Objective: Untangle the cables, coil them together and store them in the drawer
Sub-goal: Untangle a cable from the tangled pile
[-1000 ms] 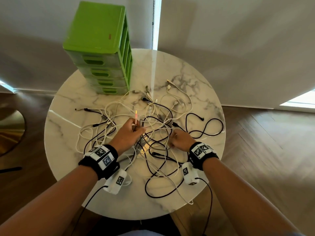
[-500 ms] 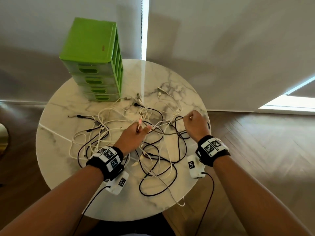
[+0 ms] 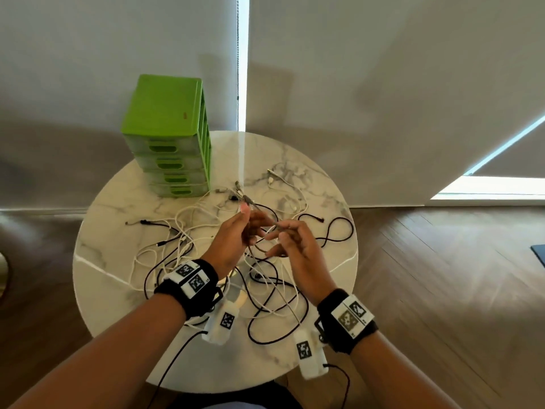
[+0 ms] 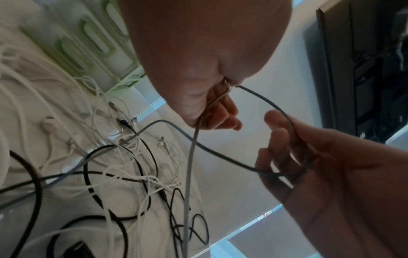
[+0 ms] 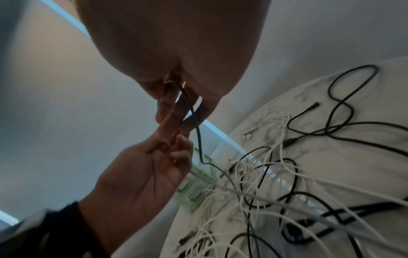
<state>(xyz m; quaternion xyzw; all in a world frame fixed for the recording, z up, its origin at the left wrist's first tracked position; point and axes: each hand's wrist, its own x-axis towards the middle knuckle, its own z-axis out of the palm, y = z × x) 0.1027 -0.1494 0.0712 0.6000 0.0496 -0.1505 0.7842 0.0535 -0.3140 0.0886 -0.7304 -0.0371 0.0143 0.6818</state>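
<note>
Since half a second ago, both your hands have lifted off the bench (image 3: 118, 261) and come together above the tangle; your right hand, which was out near the bench's right edge, now sits just beside your left.

Your left hand (image 3: 233, 240) is raised with its fingers curled around a grey cable (image 4: 189, 157), which hangs down from that grip to the pile below. Your right hand (image 3: 295, 246) holds a loop of the same grey cable, the strand running across its loosely curled fingers (image 4: 278, 132) and pinched near the fingertips. The two grips nearly touch, with a short arc of cable between them.

Beneath them the remaining cables (image 3: 182, 240), white and black, lie tangled across the middle of the round marble bench. The green drawer unit (image 3: 168, 137) stands at the far left of the bench, its drawers closed, well apart from both hands.
</note>
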